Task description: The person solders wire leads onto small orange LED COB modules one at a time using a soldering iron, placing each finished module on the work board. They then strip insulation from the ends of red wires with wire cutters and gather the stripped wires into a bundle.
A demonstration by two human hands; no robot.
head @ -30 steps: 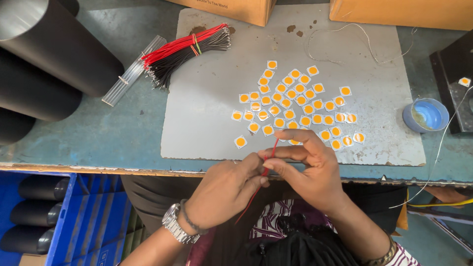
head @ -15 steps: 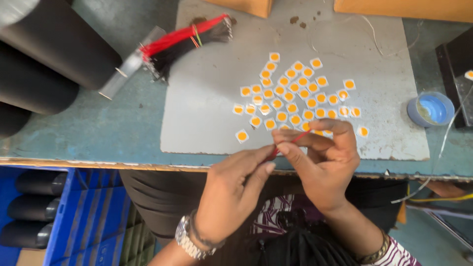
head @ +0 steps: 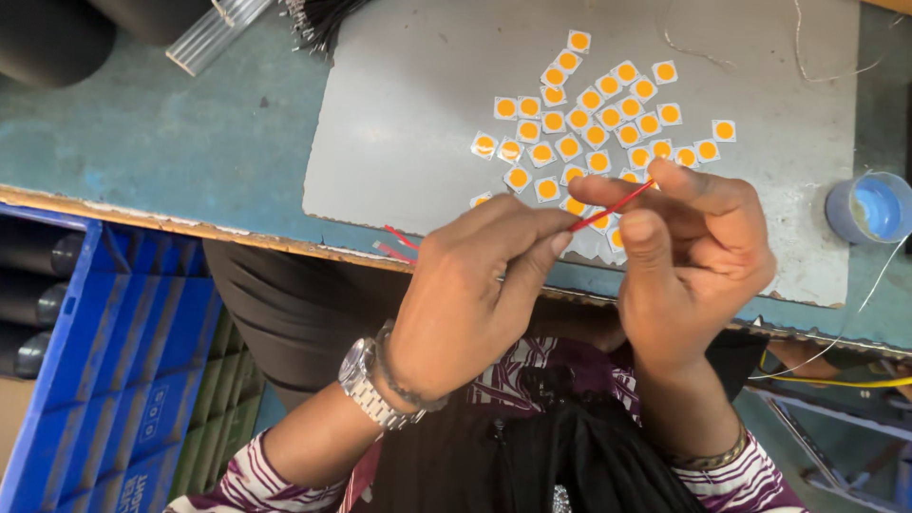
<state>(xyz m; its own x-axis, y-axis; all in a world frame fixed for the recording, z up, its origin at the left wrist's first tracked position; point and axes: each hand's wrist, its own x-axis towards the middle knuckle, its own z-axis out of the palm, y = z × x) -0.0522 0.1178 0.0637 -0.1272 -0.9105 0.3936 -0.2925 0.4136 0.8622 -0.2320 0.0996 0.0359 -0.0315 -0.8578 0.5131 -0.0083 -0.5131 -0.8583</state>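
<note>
Pinching a thin red wire (head: 613,206) between them, left hand (head: 475,285) and right hand (head: 698,252) hover above the near edge of the surface (head: 190,142). Each grip is clamped on the wire, fingertips together. Just beyond lie small orange-and-white square chips (head: 589,123) scattered on a grey mat (head: 418,104). A blue cup (head: 869,207) sits right; a blue crate (head: 104,361) below left.
</note>
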